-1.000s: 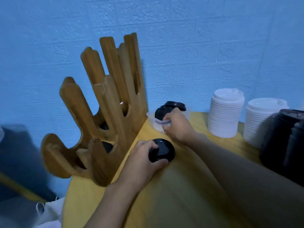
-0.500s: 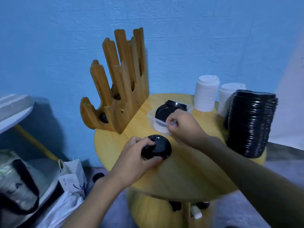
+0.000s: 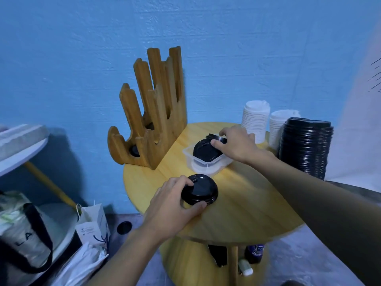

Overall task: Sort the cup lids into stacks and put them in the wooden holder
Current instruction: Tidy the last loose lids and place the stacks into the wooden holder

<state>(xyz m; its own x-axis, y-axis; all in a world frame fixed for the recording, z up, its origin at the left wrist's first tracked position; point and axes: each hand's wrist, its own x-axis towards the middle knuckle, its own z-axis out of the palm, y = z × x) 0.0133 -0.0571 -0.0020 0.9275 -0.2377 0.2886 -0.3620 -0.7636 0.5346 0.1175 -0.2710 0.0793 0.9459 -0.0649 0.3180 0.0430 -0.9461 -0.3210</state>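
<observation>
On the yellow counter point(image 3: 247, 203), near its front edge, the left hand point(image 3: 171, 203) is gripping a short black lid stack point(image 3: 200, 191). The right hand point(image 3: 237, 144) is pinching the loose black lids point(image 3: 206, 150) that are leaning in the clear tray point(image 3: 188, 152). The wooden holder point(image 3: 156, 112) is standing just beside the tray. A fast pull is risking to drag the light tray along and spill the lids.

Room's moderately lit, light soft & even, coming from above: dark under the round table point(image 3: 247, 213), shadows on top soft-edged. Blue wall point(image 3: 247, 48) fades to a deep shadow low left, beside the wooden holder point(image 3: 158, 112). Faint sheen on the front black lid point(image 3: 201, 188), thin highlights on the tall black stack point(image 3: 305, 149). Wide-angle stretch at the edges: right forearm point(image 3: 329, 213) looms big btm right. Bags point(image 3: 24, 234) at left look smeared, soft; centre approx. sharp.
</observation>
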